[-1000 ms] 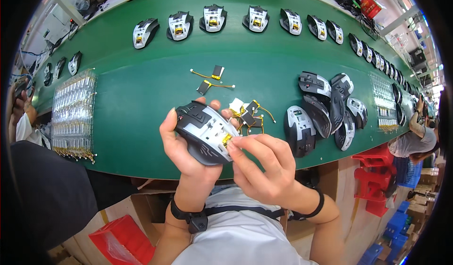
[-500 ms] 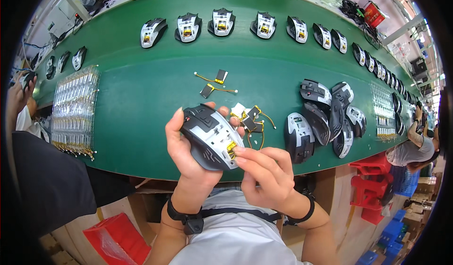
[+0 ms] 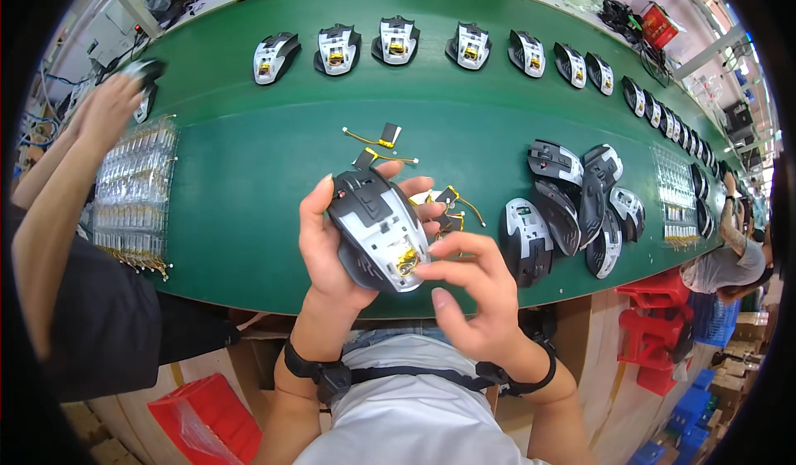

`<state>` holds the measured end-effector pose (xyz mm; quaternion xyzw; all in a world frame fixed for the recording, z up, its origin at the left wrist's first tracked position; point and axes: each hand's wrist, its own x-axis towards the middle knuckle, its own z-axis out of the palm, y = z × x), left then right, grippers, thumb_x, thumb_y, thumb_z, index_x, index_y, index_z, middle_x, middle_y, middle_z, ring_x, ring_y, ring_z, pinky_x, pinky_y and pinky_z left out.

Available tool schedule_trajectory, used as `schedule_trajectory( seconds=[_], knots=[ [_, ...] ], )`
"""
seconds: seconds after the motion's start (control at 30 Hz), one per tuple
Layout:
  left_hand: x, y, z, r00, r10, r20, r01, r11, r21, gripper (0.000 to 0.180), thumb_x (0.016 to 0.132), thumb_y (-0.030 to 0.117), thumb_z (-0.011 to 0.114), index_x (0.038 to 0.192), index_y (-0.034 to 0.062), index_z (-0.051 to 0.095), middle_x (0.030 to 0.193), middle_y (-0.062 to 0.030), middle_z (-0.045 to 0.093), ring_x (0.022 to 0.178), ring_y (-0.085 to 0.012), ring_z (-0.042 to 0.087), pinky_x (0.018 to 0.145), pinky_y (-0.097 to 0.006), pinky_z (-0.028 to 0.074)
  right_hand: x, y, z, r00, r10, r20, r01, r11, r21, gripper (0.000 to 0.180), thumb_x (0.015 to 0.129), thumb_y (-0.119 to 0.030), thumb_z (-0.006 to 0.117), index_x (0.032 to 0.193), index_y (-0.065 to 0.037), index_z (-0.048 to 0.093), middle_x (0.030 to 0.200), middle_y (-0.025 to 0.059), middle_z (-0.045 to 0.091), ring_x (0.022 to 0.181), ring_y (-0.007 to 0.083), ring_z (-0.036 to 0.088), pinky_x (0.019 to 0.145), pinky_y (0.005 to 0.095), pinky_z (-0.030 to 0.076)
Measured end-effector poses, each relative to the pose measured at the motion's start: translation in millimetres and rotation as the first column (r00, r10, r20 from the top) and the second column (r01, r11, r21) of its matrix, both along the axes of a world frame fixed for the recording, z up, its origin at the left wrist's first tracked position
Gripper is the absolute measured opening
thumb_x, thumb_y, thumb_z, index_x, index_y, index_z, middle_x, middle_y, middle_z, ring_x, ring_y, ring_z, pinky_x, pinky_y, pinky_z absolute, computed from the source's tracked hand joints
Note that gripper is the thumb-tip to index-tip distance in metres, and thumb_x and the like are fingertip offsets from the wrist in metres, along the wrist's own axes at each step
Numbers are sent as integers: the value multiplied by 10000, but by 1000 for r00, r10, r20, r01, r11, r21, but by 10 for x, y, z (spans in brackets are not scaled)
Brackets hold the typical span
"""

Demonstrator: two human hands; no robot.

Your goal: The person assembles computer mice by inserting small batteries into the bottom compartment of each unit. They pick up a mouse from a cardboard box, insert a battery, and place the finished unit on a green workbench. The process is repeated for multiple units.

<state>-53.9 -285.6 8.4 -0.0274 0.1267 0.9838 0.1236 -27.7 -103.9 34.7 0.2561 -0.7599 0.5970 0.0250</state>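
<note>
A long green conveyor belt (image 3: 249,175) is seen curving across the view, and a row of opened mouse shells (image 3: 395,40) is laid out along its far edge, continuing toward the right rim. On the left of the belt a clear tray of small wired parts (image 3: 133,187) is set, and beside it a co-worker's arm (image 3: 58,191) is stretched toward the far left corner of the belt. To the right of centre a cluster of dark mouse bodies (image 3: 576,204) is piled, some overlapping, with a second parts tray (image 3: 678,191) just beyond them. Red plastic bins (image 3: 659,320) are stacked below the belt's near edge on the right.

At the middle of the view a black and grey computer mouse (image 3: 375,226) is held above the near part of the belt, underside up and tilted. It is cupped by the left hand (image 3: 325,254), the fingers wrapped around its left side and the thumb lying along its edge. The right hand (image 3: 473,291) is brought to the mouse's lower end, with thumb and forefinger pinched at a small yellow wired component (image 3: 406,259) seated in the open shell.

On the belt just behind the mouse, loose yellow-wired parts (image 3: 377,140) are scattered, and a few more (image 3: 448,204) are lying just beside the held mouse on its right.
</note>
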Motion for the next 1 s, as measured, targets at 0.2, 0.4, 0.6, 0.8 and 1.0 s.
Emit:
schedule_trajectory(
  seconds=[0.2, 0.4, 0.6, 0.8, 1.0],
  knots=[
    [3, 20, 33, 969, 139, 202, -101, 977, -189, 686, 966, 591, 368, 1336, 27, 497, 1350, -274, 533, 1155, -437, 595, 935, -530, 538, -9, -160, -187, 885, -42, -463, 201, 932, 300, 480, 597, 29, 670, 1065, -72, 700, 1252, 125, 571, 1055, 321, 569, 849, 405, 520],
    [18, 136, 70, 951, 220, 219, -141, 934, -327, 539, 990, 495, 406, 1249, 44, 548, 1239, -218, 618, 1131, -375, 628, 928, -491, 543, -13, -188, -200, 904, 7, -427, 173, 908, 382, 439, 662, 13, 691, 1098, -20, 657, 1329, 154, 539, 1130, 349, 555, 922, 431, 495],
    [105, 87, 33, 974, 135, 181, -36, 885, -464, 501, 988, 364, 441, 1349, 21, 495, 1230, -206, 634, 1077, -343, 660, 948, -477, 533, -143, -82, -102, 934, 155, -323, -31, 933, 359, 505, 712, 8, 695, 1210, -27, 622, 1395, 169, 503, 1185, 386, 536, 986, 455, 479],
    [-801, -1087, 47, 910, 401, -101, -302, 476, -826, 409, 991, 349, 522, 1203, 4, 582, 1008, -126, 702, 839, -249, 715, 626, -390, 616, -66, 111, 5, 980, 31, -197, 32, 950, 311, 458, 719, -11, 723, 1171, -54, 663, 1299, 156, 577, 1159, 373, 563, 972, 441, 480],
    [-1741, -2652, -437, 765, 623, -161, -186, -26, -982, 495, 918, 440, 679, 1110, -13, 632, 950, -88, 695, 752, -145, 684, 569, -290, 567, 196, 534, -85, 990, -95, -108, 127, 927, 353, 308, 733, 6, 701, 1039, -27, 695, 1111, 125, 673, 1039, 331, 624, 909, 418, 510]
  ],
)
